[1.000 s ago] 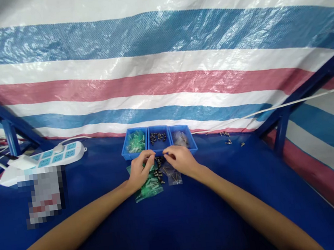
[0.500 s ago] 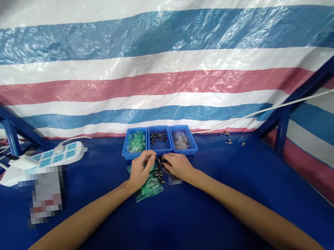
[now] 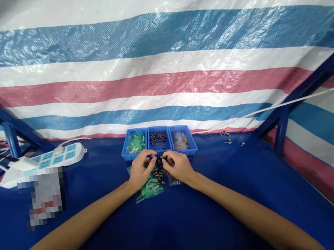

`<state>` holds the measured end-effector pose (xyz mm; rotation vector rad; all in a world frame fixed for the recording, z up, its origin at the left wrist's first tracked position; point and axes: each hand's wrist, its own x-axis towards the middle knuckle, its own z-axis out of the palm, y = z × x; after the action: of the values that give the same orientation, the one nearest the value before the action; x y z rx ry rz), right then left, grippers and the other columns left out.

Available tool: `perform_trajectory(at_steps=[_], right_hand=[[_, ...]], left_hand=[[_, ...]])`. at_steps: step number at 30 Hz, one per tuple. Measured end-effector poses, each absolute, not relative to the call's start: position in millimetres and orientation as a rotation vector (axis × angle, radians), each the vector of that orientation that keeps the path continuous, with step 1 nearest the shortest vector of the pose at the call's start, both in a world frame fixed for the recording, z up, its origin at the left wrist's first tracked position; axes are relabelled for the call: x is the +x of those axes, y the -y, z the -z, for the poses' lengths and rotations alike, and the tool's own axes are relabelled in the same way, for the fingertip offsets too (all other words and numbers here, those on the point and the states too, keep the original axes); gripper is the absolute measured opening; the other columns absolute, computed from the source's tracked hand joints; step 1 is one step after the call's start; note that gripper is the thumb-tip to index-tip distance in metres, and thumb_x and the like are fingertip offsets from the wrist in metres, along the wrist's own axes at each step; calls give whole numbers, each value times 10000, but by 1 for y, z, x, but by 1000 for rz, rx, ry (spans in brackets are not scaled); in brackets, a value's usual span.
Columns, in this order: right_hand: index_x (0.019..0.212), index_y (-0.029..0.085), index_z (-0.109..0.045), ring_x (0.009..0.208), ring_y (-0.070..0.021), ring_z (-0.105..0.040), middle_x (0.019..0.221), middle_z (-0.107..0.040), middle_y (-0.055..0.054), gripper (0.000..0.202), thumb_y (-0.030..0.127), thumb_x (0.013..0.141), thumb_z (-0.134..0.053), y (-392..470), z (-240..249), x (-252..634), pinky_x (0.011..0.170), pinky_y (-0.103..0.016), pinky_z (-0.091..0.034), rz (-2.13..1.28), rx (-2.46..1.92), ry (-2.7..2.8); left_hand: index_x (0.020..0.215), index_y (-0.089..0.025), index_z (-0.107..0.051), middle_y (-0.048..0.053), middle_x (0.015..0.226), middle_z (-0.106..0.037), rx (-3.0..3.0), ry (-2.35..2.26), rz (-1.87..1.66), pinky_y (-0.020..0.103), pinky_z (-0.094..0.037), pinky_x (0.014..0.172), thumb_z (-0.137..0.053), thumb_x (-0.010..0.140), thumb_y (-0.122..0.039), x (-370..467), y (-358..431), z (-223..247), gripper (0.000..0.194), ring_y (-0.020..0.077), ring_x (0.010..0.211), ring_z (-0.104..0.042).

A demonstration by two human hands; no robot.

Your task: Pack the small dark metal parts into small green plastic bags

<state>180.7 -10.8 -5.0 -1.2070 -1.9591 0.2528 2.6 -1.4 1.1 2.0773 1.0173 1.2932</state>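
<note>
Hands [image 3: 139,172] [image 3: 180,167] curled, cannot tell if holding | dark fittings [image 3: 157,174] between (partly covered) | clear bag [image 3: 173,180] half-hidden

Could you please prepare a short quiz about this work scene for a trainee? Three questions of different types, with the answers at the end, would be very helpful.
1. What does the middle blue tray hold?
A) white plugs
B) small dark metal parts
C) folded cloths

2. True or false: the white power strip lies further to the person's left than this tray.

3. Fill in the missing word: the green bagged items on the table are partly hidden by the person's ____ hand.

Key: 1. B; 2. True; 3. left hand.
</note>
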Motion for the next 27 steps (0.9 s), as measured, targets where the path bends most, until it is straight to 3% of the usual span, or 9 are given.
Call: perform_trajectory(at_steps=[11,18,27], right_hand=[[1000,163,-660,528,-124,-553,634,-629,-11,227,282,895,-497,16,14,179,577,-241,-457,-335,-1078,1818],[1028,158,-655,618,-136,-612,786,-694,-51,232,279,904,-501,18,14,179,627,-247,-486,-349,-1038,1814],[1026,162,-621,495,-98,-498,616,-562,16,198,279,901,-521,19,16,180,533,-215,-441,-339,-985,1783]], left_hand=[[951,-197,-678,40,906,-585,2246,-1000,-1326,209,-439,539,-559,884,-316,2,-1,1,181,52,503,-434],[947,-189,-666,25,838,-580,2221,-1002,-1286,218,-437,565,-568,879,-319,3,1,-2,176,83,566,-483],[859,-163,-610,21,794,-575,2166,-1042,-1251,221,-417,588,-531,898,-347,3,2,-4,204,107,631,-510]])
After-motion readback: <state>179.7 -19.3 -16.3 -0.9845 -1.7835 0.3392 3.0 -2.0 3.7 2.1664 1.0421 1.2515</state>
